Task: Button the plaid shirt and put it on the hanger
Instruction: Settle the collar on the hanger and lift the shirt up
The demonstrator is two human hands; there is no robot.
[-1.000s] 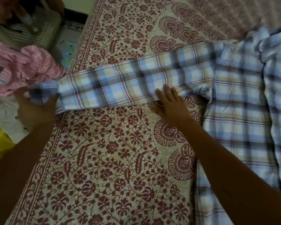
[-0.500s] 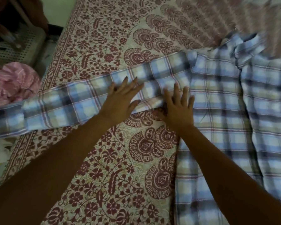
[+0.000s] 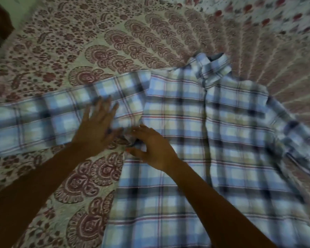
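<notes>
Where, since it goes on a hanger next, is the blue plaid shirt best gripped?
Pinch both shoulders beside the collar, coming from above. The blue plaid shirt lies flat, front-up on the red floral bedspread, so lifting there probably lets the body hang straight.

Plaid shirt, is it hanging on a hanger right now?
No, the plaid shirt lies spread out flat on the floral bedspread, its collar pointing away from the person.
</notes>
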